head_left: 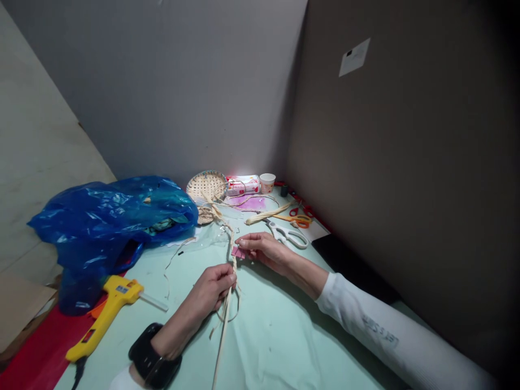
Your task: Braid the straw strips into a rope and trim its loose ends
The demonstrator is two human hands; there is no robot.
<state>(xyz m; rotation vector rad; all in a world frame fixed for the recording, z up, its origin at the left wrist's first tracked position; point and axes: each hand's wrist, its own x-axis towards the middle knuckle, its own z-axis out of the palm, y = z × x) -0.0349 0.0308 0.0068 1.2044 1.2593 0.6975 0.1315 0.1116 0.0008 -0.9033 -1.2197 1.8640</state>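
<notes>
A long pale braided straw strip [226, 314] runs along the light green table [284, 341] from the near edge toward the middle. My left hand [211, 290], with a black wrist device, pinches this strip midway, fingers closed on it. My right hand [264, 250], in a white sleeve, lies further along with its fingertips pressed together on a small pink piece [238, 252] at the strip's upper part. Loose thin straw loops curl around the strip beneath my left hand.
A yellow glue gun [106, 314] lies at the left, a crumpled blue plastic bag [114, 222] behind it. Further back are a woven basket [207, 187], a paper cup [267, 183], a tissue pack [244, 186], white scissors [287, 234] and orange scissors [299, 219]. Walls close in behind and right.
</notes>
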